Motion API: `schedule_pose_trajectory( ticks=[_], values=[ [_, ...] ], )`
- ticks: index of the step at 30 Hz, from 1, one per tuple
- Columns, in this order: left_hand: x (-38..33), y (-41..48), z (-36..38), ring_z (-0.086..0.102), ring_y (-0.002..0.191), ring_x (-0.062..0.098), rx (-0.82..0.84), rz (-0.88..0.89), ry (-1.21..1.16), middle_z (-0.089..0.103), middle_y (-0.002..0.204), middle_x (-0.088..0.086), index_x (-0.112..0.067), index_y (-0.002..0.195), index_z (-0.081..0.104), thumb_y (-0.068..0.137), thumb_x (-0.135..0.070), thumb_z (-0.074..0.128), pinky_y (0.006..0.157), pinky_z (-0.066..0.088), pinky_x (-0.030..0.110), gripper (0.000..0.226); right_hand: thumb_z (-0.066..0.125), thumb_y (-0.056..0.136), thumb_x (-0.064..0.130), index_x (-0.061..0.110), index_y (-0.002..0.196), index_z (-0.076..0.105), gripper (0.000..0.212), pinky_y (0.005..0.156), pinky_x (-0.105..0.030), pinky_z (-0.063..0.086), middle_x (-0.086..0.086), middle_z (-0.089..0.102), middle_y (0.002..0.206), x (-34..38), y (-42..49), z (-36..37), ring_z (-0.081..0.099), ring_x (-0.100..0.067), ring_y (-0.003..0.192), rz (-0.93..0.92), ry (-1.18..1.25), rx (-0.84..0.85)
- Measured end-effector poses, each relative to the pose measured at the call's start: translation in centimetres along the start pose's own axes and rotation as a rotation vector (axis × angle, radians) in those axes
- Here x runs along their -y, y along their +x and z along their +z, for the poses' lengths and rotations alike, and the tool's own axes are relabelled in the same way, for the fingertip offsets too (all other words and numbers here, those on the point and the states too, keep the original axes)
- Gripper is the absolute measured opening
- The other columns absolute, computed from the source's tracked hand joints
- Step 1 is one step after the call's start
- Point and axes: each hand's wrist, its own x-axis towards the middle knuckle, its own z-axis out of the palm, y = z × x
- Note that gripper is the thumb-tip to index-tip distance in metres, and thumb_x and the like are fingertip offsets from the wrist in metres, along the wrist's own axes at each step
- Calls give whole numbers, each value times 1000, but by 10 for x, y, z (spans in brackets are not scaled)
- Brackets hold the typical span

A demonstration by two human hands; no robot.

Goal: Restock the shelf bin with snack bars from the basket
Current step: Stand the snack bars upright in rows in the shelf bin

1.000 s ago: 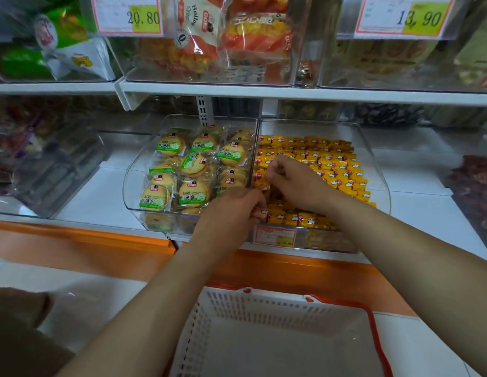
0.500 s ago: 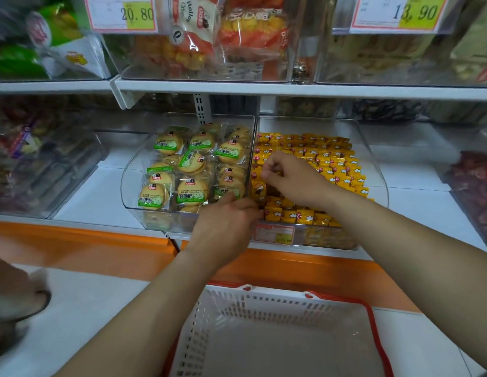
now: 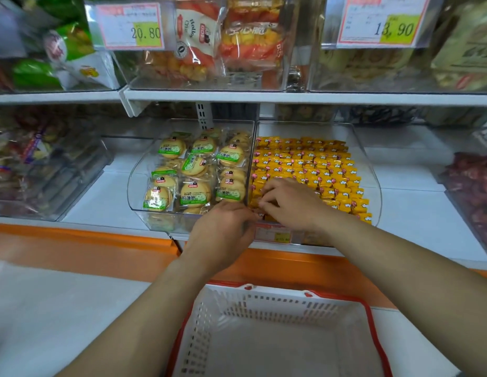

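Note:
A clear shelf bin [image 3: 376, 186] on the middle shelf holds rows of yellow-wrapped snack bars [image 3: 318, 164]. Both hands are at its front left corner. My right hand [image 3: 291, 204] lies on the front rows, fingers curled down and pinching a bar. My left hand [image 3: 223, 232] reaches over the front wall, and its fingertips close on a small bar [image 3: 260, 215] between the two hands. Below my arms sits the white basket [image 3: 264, 303] with a red rim; no bars show inside it.
A second clear bin [image 3: 133, 186] of round green-labelled biscuits stands against the left side of the bar bin. The upper shelf [image 3: 291, 97] overhangs with bagged snacks and price tags. Dark snack bins flank both sides. An orange ledge [image 3: 73, 248] runs below.
My right hand has slid from the middle rows down to the bin's front left corner, close to my left hand. The left hand has stayed at the front edge.

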Motion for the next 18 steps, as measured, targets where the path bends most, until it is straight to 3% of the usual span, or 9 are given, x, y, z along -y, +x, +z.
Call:
schedule_pose_trajectory(
  ticks=[2,4,7,9,12,15,18],
  values=[
    [-6,1,0,64,103,26,-22,-49,-11,74,109,1,-17,111,77,94,-17,65,82,56,44,21,48,101,44,33,118,70,30,104,-40,38,11,55,133,-5,-10,-5,45,-18,126,36,74,-14],
    [-13,2,4,63,108,26,-58,-71,-34,72,117,2,-17,119,73,94,-20,65,85,55,40,26,49,100,46,35,130,61,35,108,-40,37,10,54,139,-17,-28,-8,44,-17,131,132,139,-145],
    [-32,7,20,53,132,28,-37,-72,-71,58,145,7,-15,141,58,97,-25,63,102,48,40,46,46,97,52,32,144,47,51,111,-41,33,5,46,149,-41,-59,-9,39,-23,138,249,-2,-268],
    [-45,14,37,29,152,27,46,-109,-77,35,164,6,-16,156,38,102,-36,55,120,31,41,60,42,96,59,33,153,32,63,118,-42,24,3,30,160,-51,-71,-6,26,-25,146,320,-47,-198],
    [-50,33,60,0,158,28,160,-178,52,7,172,8,-18,163,14,107,-52,32,127,5,44,69,27,95,70,40,157,2,73,123,-42,2,5,-1,168,-58,-74,6,-4,-21,154,396,-76,-31],
    [-46,53,73,-6,158,32,225,-203,193,-3,172,12,-19,164,4,106,-56,16,126,-1,49,70,11,94,72,45,154,-12,70,121,-46,-10,5,-17,166,-64,-64,13,-19,-20,152,416,-105,35],
    [-40,75,80,-12,157,33,324,-214,228,-10,172,9,-26,163,-6,105,-58,13,126,-3,51,69,7,94,73,48,152,-16,67,119,-50,-14,6,-25,164,-75,-49,13,-26,-19,150,425,-118,74]
  ],
)
